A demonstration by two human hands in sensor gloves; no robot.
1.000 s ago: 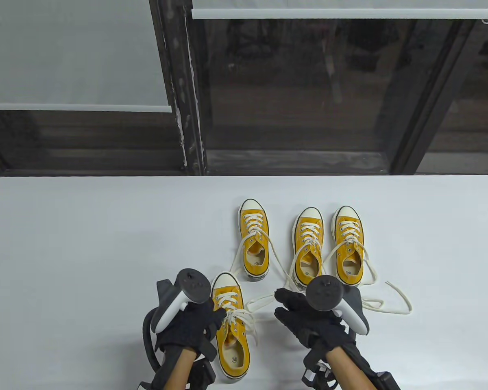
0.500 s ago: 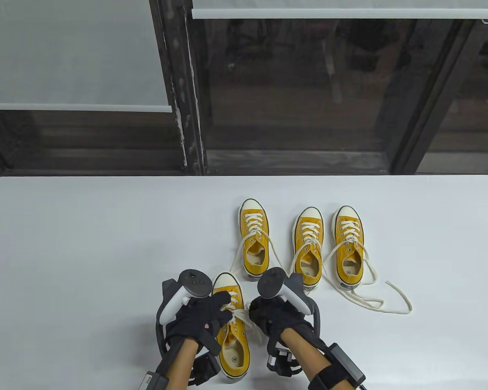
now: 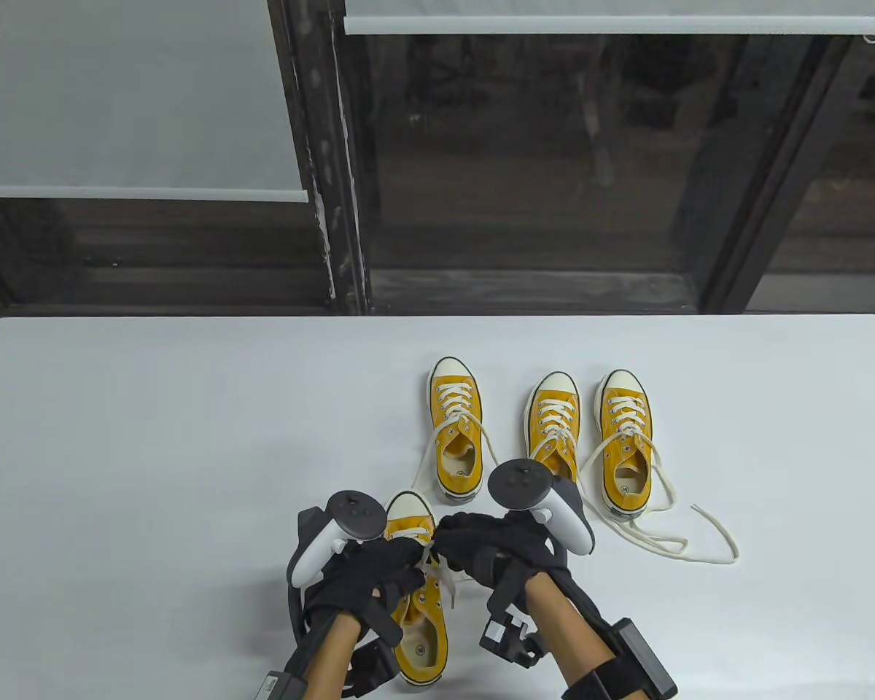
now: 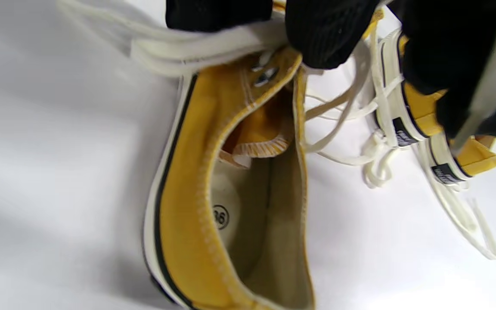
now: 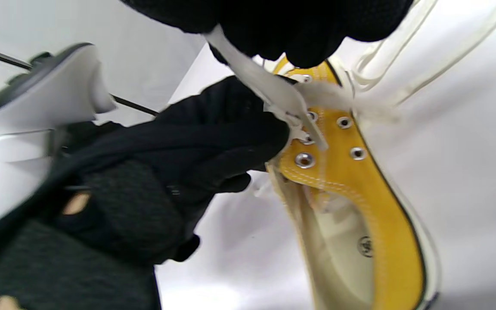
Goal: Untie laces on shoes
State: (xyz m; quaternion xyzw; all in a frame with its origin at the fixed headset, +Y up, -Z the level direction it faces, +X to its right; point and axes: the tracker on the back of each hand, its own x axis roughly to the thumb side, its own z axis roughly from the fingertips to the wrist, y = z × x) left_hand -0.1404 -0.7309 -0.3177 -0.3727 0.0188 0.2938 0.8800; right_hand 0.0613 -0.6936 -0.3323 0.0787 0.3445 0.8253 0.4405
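Observation:
The nearest yellow sneaker (image 3: 421, 620) lies at the table's front, toe pointing away. Both gloved hands meet over its cream laces (image 3: 437, 572). My left hand (image 3: 401, 554) holds the shoe's lace area; in the left wrist view its fingers (image 4: 325, 30) pinch flat lace strands (image 4: 196, 47) above the eyelets. My right hand (image 3: 452, 536) comes in from the right; in the right wrist view its fingers (image 5: 299, 26) pinch a lace strand (image 5: 265, 86) pulled up from the top eyelets of the shoe (image 5: 360, 193). The knot itself is hidden by the hands.
Three more yellow sneakers stand farther back: one in the middle (image 3: 456, 430) and a pair to the right (image 3: 554, 430) (image 3: 627, 445). Their loose laces (image 3: 689, 543) trail over the white table (image 3: 153, 437) toward the right.
My right hand has moved left from beside the pair to the near shoe and taken hold of its lace. My left hand has shifted slightly forward over the laces.

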